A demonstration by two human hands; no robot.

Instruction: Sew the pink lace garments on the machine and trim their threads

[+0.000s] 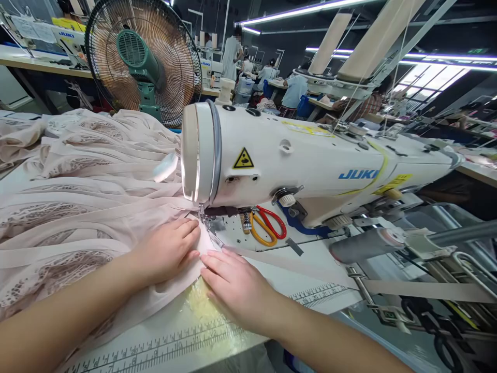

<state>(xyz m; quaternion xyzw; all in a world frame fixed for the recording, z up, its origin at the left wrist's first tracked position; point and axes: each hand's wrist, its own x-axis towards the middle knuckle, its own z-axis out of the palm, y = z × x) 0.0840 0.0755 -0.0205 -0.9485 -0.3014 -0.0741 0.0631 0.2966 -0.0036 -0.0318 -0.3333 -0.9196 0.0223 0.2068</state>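
Pale pink fabric with lace panels lies under the needle area of a white sewing machine. My left hand rests flat on this cloth, left of the presser foot, fingers stretched toward it. Just right of it, my right hand has its fingers bent and closed at the cloth's edge; part of its grip is hidden. A narrow pale tape runs from near the right fingertips to a feeder at the right. Scissors with red and yellow handles lie on the machine bed behind the right hand.
A heap of lace-trimmed fabric covers the table at left. A large fan stands behind it. Ruler markings run along the front edge. A tape-feeding unit juts out at right. Thread cones stand above; several people work in the background.
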